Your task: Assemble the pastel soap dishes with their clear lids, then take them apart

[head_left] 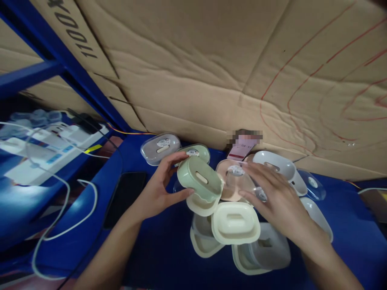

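My left hand grips a pale green oval plastic box tilted above a cream box base. My right hand holds a clear plastic lid with a round sticker, over a pink box. Below them lie a cream box, another cream base and a grey-white box on the blue surface.
A grey lidded box, a green lidded box, a white box and clear lids lie behind. A cardboard wall stands at the back. A black phone, white cables and a power strip lie left.
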The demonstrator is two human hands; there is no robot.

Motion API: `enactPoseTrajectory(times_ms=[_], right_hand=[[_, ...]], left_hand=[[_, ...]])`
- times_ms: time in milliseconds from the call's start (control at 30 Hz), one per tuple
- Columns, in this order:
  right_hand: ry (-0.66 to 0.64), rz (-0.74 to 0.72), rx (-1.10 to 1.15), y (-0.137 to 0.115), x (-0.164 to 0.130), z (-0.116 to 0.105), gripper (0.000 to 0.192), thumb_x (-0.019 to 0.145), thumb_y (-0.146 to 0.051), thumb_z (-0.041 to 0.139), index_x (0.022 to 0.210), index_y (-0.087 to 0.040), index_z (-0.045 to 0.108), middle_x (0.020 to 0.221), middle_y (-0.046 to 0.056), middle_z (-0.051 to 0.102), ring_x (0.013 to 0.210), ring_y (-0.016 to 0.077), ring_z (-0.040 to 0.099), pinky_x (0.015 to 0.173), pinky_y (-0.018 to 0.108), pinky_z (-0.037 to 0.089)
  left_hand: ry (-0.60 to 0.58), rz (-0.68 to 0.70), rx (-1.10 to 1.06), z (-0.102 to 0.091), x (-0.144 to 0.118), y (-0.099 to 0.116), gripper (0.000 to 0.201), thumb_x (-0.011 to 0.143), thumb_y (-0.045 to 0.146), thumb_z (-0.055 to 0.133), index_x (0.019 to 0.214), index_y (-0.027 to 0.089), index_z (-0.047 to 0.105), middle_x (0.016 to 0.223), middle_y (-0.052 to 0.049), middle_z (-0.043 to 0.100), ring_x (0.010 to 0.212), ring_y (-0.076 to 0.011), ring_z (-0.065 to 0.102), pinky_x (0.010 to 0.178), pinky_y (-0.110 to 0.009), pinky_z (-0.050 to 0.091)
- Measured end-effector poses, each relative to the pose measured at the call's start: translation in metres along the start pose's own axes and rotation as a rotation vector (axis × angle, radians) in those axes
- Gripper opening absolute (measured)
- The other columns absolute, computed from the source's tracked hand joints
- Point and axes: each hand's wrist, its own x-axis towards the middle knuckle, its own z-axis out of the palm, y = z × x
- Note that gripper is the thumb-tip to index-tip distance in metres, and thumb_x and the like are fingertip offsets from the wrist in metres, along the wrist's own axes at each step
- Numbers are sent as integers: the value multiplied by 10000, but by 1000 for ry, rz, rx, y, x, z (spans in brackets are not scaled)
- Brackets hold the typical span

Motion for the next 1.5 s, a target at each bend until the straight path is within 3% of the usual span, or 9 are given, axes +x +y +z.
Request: enactPoseTrajectory(times_ms=[167,333,467,667,767,833,1100,1333,1500], right_hand=[[-18,-108,66,-14,-2,16,634,1035,-573,634,1566,-251,506,1550,150,610,1484,390,524,1184,651,453],[-115,-219,361,-32,16,31,435,1075,-458,622,1437,-220,585,1327,101,741,1281,262,678,1178,509,464],[-36,-158,477,-29,15,27,177,1114,-239,528,1238,-196,646,1124,58,774,1067,202,727,1047,422,521],[-28,-212,226,-30,-1,-7,251,1114,-207,520,1346,-168,608,1246,82,772,1158,220,714,1141,449,453],[-97,-289,81,-37,-9,-11,288,1124,-192,487,1371,-160,632,1287,67,772,1173,215,717,1184,465,422],[-116,-320,33,-40,-14,-8,308,1125,-192,469,1373,-170,651,1296,59,771,1174,221,714,1210,487,403],[-205,-336,-27,-37,-27,10,313,1083,-242,541,1365,-221,675,1331,49,748,1208,245,681,1300,530,321],[-225,-316,17,-34,-18,8,320,1099,-291,534,1381,-207,662,1275,87,751,1224,278,689,1241,626,410],[-176,-294,84,-24,-9,5,326,1114,-312,522,1400,-226,653,1394,97,712,1352,285,641,1264,627,396]], left_hand=[[41,21,-68,21,-6,1,751,835,297,897,1489,344,529,1550,-117,473,1461,-337,524,1185,-512,522],[-5,102,-111,45,-13,3,770,828,264,892,1504,372,538,1528,-106,431,1513,-337,458,1205,-488,504],[-84,76,-20,31,-13,8,880,832,286,890,1584,383,445,1626,-115,398,1584,-364,371,1255,-530,442],[-346,21,282,-8,-7,10,946,864,423,871,1656,390,356,1669,-100,467,1534,-371,471,1260,-572,438],[-124,16,404,-14,-1,-2,497,1051,366,615,1540,348,525,1567,-81,575,1480,-308,536,1254,-532,443],[37,11,522,-15,3,-16,384,1088,284,491,1461,293,579,1503,-94,605,1444,-282,561,1246,-536,442],[-32,-96,607,-14,11,-64,724,943,355,685,1610,288,410,1659,-140,442,1527,-344,469,1178,-550,501],[144,-59,649,5,23,-75,614,894,309,752,1446,228,495,1443,-155,605,1402,-357,568,1184,-611,451],[253,107,528,0,19,-69,633,847,400,854,1391,262,561,1419,-127,532,1392,-329,544,1141,-541,516]])
